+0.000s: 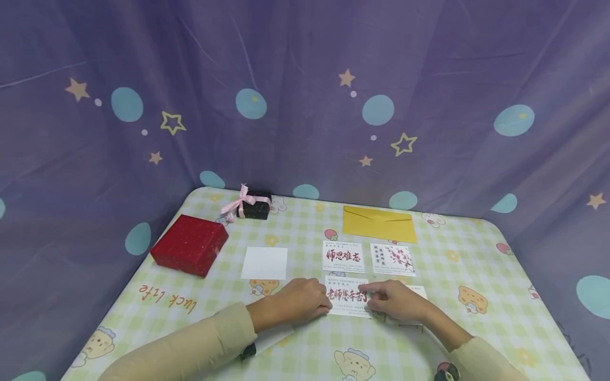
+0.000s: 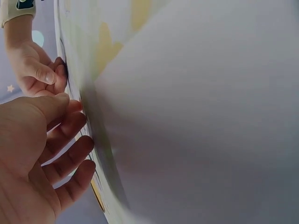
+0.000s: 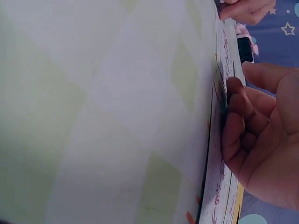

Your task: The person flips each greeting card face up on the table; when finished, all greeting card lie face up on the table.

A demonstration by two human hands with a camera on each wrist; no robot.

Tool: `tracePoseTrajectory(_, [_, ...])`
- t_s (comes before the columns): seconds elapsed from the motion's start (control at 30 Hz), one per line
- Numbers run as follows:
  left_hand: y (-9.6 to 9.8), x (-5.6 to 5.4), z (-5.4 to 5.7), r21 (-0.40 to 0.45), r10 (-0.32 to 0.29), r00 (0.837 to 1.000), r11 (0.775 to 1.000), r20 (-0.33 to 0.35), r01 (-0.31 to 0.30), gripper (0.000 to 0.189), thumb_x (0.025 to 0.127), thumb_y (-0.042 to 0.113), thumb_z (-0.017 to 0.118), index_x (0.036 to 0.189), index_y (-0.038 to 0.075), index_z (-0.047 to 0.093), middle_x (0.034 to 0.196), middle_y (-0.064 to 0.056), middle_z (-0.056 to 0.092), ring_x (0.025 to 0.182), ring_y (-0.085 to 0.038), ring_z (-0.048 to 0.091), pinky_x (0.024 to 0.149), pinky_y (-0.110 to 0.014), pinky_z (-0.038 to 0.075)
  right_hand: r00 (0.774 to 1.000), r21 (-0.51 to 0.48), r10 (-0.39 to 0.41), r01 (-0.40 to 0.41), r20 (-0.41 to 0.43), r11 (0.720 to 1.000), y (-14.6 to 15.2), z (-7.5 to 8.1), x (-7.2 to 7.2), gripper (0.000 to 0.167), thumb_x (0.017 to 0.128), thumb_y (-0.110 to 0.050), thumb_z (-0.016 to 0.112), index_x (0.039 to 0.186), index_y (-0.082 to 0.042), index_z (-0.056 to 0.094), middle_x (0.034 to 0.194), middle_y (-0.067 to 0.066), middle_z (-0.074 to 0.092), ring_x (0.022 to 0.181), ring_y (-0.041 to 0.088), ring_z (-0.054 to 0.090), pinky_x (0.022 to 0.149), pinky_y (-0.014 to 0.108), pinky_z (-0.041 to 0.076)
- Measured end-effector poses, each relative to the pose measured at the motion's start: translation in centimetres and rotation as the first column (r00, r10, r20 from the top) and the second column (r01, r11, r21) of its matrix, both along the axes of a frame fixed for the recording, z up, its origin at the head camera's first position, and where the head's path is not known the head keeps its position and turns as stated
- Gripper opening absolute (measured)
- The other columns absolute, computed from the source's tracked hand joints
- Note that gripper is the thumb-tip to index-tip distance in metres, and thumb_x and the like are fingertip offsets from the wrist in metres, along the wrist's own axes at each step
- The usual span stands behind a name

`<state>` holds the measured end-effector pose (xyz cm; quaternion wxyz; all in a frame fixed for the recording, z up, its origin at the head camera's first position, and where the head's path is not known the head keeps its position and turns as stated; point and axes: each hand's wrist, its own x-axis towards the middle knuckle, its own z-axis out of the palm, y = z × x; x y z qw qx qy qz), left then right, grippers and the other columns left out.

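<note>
A white card with red Chinese lettering lies flat on the table between the two hands. My left hand touches its left edge, thumb and index finger close together and the other fingers loosely bent. On the card's right side rests my right hand, index finger extended over the lettering and thumb apart from it. Another white card is partly hidden under the right hand. Above lie a second red-lettered card and a card with red blossom branches. In the left wrist view, a blank white surface fills the foreground.
A blank white card lies left of the lettered cards, and another white piece shows below the left forearm. Toward the back are a yellow envelope and a black box with pink ribbon. A red box stands at left.
</note>
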<state>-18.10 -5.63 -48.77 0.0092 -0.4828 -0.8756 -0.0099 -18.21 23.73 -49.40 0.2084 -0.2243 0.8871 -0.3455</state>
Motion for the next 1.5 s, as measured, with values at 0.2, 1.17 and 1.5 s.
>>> tracePoseTrajectory(0.2, [-0.4, 0.0, 0.2, 0.007, 0.002, 1.000, 1.000, 0.031, -0.002, 0.013, 0.098, 0.036, 0.066, 0.102, 0.033, 0.078, 0.087, 0.013, 0.068, 0.076, -0.001, 0.058, 0.066, -0.017, 0.046, 0.999, 0.008, 0.042, -0.042, -0.022, 0.999, -0.2, 0.4, -0.5, 0.043, 0.098, -0.025, 0.067, 0.138, -0.011, 0.063, 0.078, -0.009, 0.067, 0.057, 0.000, 0.051, 0.056, 0.021, 0.046])
tracePoseTrajectory(1.17, [-12.6, -3.6, 2.4, -0.071, 0.533, 0.779, 0.837, 0.331, -0.543, 0.051, 0.091, 0.026, 0.075, 0.135, 0.004, 0.063, 0.127, -0.015, 0.063, 0.116, -0.028, 0.062, 0.102, -0.048, 0.052, 0.959, 0.029, 0.193, -0.191, -0.206, 0.981, -12.3, 1.2, -6.5, 0.045, 0.097, -0.021, 0.066, 0.139, -0.008, 0.060, 0.090, -0.007, 0.070, 0.071, 0.002, 0.058, 0.071, 0.023, 0.051])
tracePoseTrajectory(1.5, [-14.9, -4.7, 2.6, -0.123, 0.637, 0.677, 0.755, 0.368, -0.643, 0.072, 0.092, 0.029, 0.075, 0.149, -0.002, 0.045, 0.139, -0.026, 0.055, 0.128, -0.038, 0.057, 0.108, -0.058, 0.046, 0.970, 0.065, 0.139, -0.128, -0.200, 0.990, -17.2, 0.5, -9.3, 0.053, 0.095, -0.025, 0.070, 0.144, -0.010, 0.056, 0.087, -0.006, 0.068, 0.070, 0.005, 0.058, 0.071, 0.023, 0.052])
